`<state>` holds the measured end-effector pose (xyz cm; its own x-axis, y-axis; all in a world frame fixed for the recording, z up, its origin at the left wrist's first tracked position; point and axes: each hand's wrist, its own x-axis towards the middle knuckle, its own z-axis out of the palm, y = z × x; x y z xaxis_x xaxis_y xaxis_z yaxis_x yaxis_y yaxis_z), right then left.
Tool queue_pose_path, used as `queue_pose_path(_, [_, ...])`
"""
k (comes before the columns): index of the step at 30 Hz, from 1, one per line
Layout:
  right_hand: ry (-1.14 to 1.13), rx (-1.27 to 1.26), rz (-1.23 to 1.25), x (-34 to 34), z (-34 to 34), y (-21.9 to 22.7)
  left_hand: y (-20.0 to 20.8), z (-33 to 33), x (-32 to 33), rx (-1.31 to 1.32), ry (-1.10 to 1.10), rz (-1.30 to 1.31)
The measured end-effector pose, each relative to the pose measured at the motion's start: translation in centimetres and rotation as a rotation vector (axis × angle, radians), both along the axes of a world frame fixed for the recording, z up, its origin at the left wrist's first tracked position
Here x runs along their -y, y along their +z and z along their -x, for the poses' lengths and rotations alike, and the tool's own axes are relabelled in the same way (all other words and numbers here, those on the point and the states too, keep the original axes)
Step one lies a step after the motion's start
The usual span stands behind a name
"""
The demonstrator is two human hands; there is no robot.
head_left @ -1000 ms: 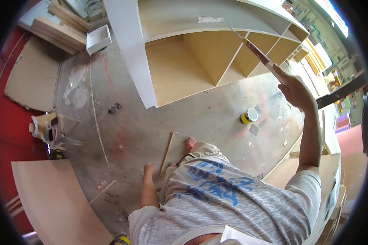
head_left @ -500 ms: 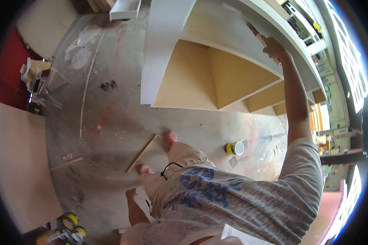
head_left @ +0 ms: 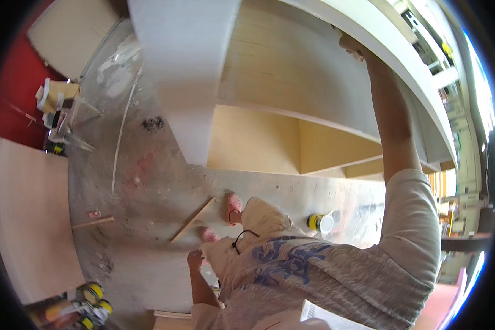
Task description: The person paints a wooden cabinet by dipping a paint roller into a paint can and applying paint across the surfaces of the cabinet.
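A large white-painted cabinet (head_left: 173,60) with bare tan compartments stands in front of me. My right hand (head_left: 351,47) reaches far into its upper compartment, fingers closed round a paintbrush. Only a pale bit of the handle shows by my palm; the rest of the brush is hidden by the hand and the cabinet edge. The compartment's back panel (head_left: 291,60) looks greyish and streaky. Down at my side, beside my trousers, hangs my left hand (head_left: 194,259), fingers curled in, with nothing visible in them.
A paint can (head_left: 320,222) stands on the floor below the cabinet. A wooden stick (head_left: 193,220) lies near my pink shoes (head_left: 234,209). Another stick (head_left: 93,222) lies by a large pale board (head_left: 33,220) at left. Several yellow-lidded cans (head_left: 93,292) sit lower left.
My right hand has gone deeper into the upper compartment, so the brush is now mostly hidden. The cabinet fills more of the view. My left hand appears slightly farther right.
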<state>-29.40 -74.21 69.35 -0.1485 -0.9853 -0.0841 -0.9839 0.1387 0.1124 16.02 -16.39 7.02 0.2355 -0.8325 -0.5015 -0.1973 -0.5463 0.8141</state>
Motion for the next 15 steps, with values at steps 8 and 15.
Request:
queue_pose_path(8, [0.213,-0.087,0.098,-23.0,-2.6,3.0,12.4,1.8,17.2,0.077,-0.311,-0.153])
queue_pose_path(15, [-0.028,0.188,-0.029,-45.9,-3.6,3.0,26.8,11.0,23.5,-0.184,-0.606,0.055])
